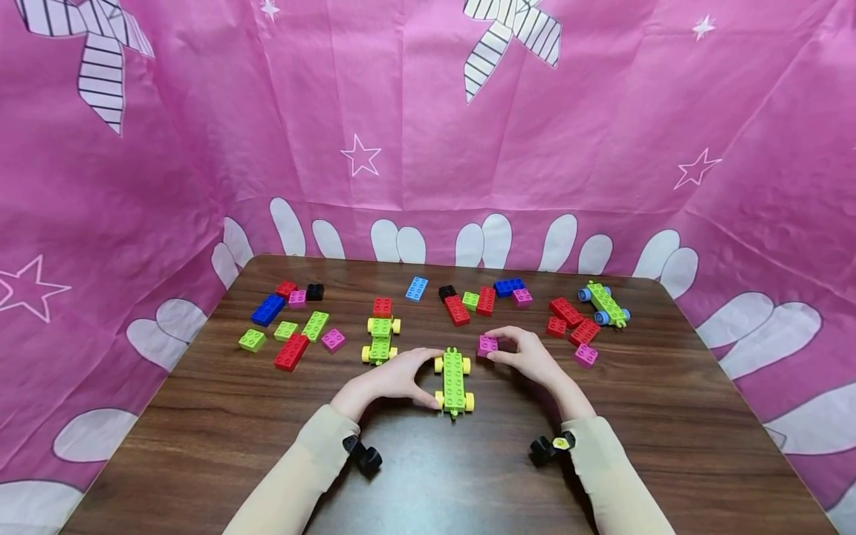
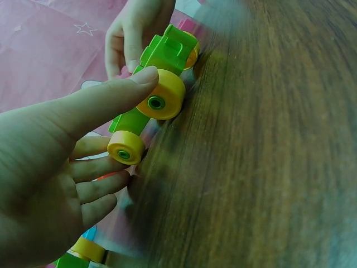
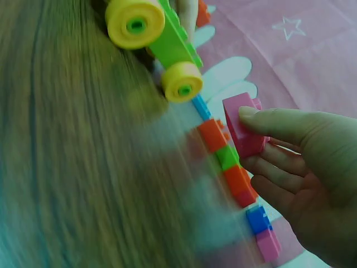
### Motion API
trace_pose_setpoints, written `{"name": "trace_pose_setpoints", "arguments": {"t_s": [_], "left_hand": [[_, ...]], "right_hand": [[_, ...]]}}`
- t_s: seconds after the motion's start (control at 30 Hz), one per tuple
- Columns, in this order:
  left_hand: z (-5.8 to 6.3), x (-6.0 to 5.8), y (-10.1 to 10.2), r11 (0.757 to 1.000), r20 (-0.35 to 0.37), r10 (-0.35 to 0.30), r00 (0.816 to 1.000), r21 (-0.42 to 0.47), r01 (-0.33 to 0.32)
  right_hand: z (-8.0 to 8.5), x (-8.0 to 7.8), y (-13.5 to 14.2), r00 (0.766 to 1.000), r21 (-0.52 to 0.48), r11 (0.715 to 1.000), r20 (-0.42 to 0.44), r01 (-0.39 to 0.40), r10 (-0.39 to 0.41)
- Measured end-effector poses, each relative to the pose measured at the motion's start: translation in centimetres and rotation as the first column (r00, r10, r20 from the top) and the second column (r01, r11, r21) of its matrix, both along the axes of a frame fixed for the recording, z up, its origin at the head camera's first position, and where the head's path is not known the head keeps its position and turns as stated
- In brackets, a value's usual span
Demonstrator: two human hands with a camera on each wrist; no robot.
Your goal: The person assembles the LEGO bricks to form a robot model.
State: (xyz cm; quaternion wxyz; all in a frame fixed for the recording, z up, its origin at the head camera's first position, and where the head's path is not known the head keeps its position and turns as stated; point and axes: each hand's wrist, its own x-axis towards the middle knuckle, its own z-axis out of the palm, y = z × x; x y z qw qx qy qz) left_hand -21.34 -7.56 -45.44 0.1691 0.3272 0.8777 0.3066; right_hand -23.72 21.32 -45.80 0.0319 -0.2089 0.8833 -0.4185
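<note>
Your left hand (image 1: 400, 377) grasps the green car (image 1: 453, 380) along its left side, thumb at the near wheel, index finger at the far one; can't tell how firmly. Car sits wheels down on the counter (image 1: 461, 475), between your hands. Your right hand (image 1: 528, 360) pinches the pink brick (image 1: 487, 345) just right of the car's far end; can't tell if the brick touches the counter.

Hidden or cut off: head view loses most of your left fingers behind the hand. Left wrist view shows them partly behind the wheels, with the pink brick mostly masked by the car and your right hand cropped at the top. Right wrist view crops the car at its top edge. Counter grain smears in both wrist views. Both sleeves (image 1: 325, 446) run off the bottom of the head view. Can't tell whether the red brick (image 1: 383, 307) is joined to the second car (image 1: 381, 340) it touches.

Surface: dark brown wood grain, rounded far corners, pale glare near you; near edge out of frame. Loose bricks lie left, middle and right along the far half, blue-wheeled car (image 1: 605, 305) far right.

Room: pink cloth (image 1: 428, 178) wraps the back and sides, printed with stars, white ovals and striped bows, the bows cropped on top.
</note>
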Motion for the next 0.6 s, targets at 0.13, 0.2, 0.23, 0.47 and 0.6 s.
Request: {"name": "trace_pose_setpoints", "arguments": {"t_s": [0.13, 0.2, 0.23, 0.47, 0.6], "left_hand": [[0.0, 0.0, 0.0, 1.000, 0.001, 0.001, 1.000, 0.002, -0.001], [-0.1, 0.0, 0.0, 1.000, 0.007, 0.003, 1.000, 0.003, -0.003], [-0.1, 0.0, 0.0, 1.000, 0.011, 0.004, 1.000, 0.004, -0.004], [-0.2, -0.2, 0.0, 1.000, 0.020, 0.004, 1.000, 0.003, -0.004], [-0.1, -0.2, 0.0, 1.000, 0.014, 0.002, 1.000, 0.002, -0.002]], "right_hand": [[0.6, 0.5, -1.0, 1.000, -0.038, 0.999, -0.005, -0.026, 0.026], [0.9, 0.7, -1.5, 0.999, -0.055, 0.998, 0.002, -0.042, 0.042], [1.0, 0.8, -1.7, 0.999, -0.060, 0.997, 0.004, -0.048, 0.048], [1.3, 1.4, -2.9, 0.995, -0.070, 0.993, -0.023, -0.096, 0.095], [1.1, 1.5, -3.4, 0.993, -0.071, 0.990, -0.022, -0.121, 0.120]]}}
